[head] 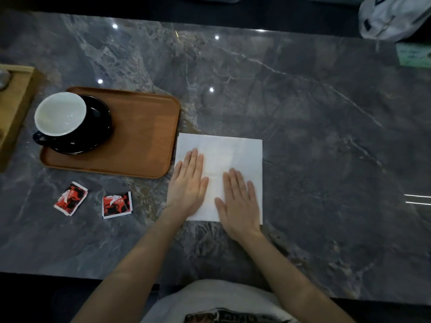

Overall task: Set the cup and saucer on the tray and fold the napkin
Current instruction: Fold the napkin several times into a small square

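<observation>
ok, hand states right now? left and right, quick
Left hand: open, flat on the napkin, holding nothing.
Right hand: open, flat on the napkin, holding nothing.

Dark grey marble-look table (303, 101), glossy, light glints on surface. Brown wooden tray (140, 136) at left. White napkin (224, 150) flat just right of tray's near right corner, both hands pressed on it. Two red-and-black sachets (70, 198) (117, 204) near left, below tray. Light wooden box (14, 108) at far left edge. Green card (414, 54), white bag (391, 19) far right.
</observation>
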